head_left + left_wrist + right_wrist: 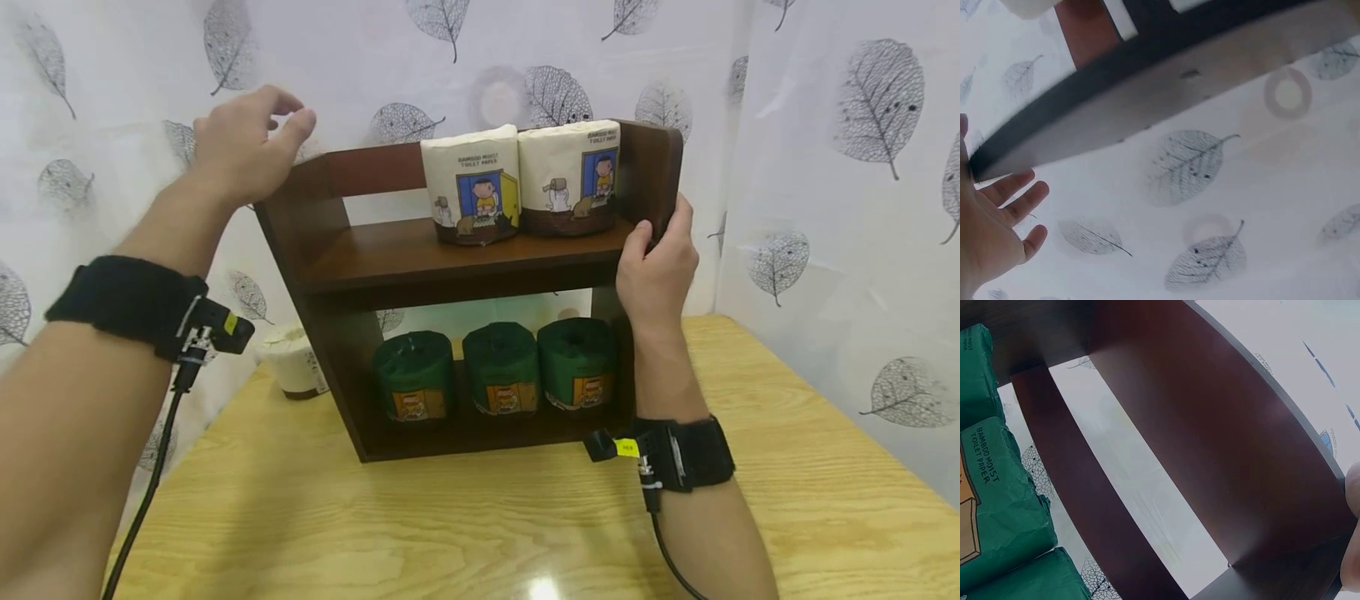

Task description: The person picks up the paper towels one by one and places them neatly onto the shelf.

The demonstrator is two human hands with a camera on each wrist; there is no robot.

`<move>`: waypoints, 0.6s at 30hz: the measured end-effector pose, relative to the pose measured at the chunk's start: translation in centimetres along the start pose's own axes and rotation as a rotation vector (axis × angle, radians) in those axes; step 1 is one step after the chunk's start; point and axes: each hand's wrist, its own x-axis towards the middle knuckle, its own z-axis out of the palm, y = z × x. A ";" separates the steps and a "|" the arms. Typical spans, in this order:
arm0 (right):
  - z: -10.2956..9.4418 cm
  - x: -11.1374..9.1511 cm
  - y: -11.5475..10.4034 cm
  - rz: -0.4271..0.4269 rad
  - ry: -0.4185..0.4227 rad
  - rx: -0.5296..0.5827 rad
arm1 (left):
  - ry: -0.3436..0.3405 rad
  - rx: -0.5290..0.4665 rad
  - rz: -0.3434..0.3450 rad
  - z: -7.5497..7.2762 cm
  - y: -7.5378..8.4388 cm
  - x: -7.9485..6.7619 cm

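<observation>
A dark brown two-tier wooden shelf stands at the middle of the table. My right hand grips its right side panel, thumb at the front edge; part of that hand shows at the right edge of the right wrist view. My left hand is at the top left corner, its fingers loosely spread beside the end of the left panel. Two white toilet paper rolls sit side by side at the right of the upper tier. Three green-wrapped rolls stand on the lower tier.
Another white roll stands on the wood-grain table, left of and behind the shelf. A pale curtain printed with leaves hangs behind and to the right. Camera cables trail from both wrist straps.
</observation>
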 end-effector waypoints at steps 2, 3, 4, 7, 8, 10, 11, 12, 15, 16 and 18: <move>0.0 0.1 0.0 -0.004 0.004 0.004 | -0.025 -0.064 -0.047 0.0 -0.9 -0.1; 0.0 0.2 0.0 -0.005 0.005 0.003 | -0.037 -0.105 -0.075 0.0 -1.4 -0.2; -0.1 0.2 0.0 -0.005 0.005 0.004 | -0.052 -0.148 -0.107 0.0 -1.8 -0.2; 0.0 0.2 0.0 -0.003 0.000 0.001 | -0.068 -0.253 -0.184 0.1 -2.8 -0.4; 0.0 0.2 0.0 -0.002 -0.002 -0.001 | -0.065 -0.265 -0.198 0.1 -3.0 -0.4; 0.0 0.2 0.0 0.001 -0.006 -0.001 | -0.057 -0.263 -0.206 0.2 -3.3 -0.5; 0.0 0.2 0.0 0.004 -0.008 -0.001 | -0.049 -0.258 -0.204 0.3 -3.3 -0.5; 0.0 0.2 0.0 0.005 -0.008 -0.001 | -0.042 -0.253 -0.201 0.3 -3.3 -0.5; 0.0 0.3 0.0 0.007 -0.008 -0.001 | -0.024 -0.258 -0.202 0.4 -3.3 -0.6; -0.1 0.3 0.0 0.005 -0.005 -0.004 | -0.020 -0.269 -0.205 0.5 -3.3 -0.6; -0.1 0.3 0.0 0.001 -0.004 -0.008 | -0.014 -0.295 -0.213 0.6 -3.6 -0.7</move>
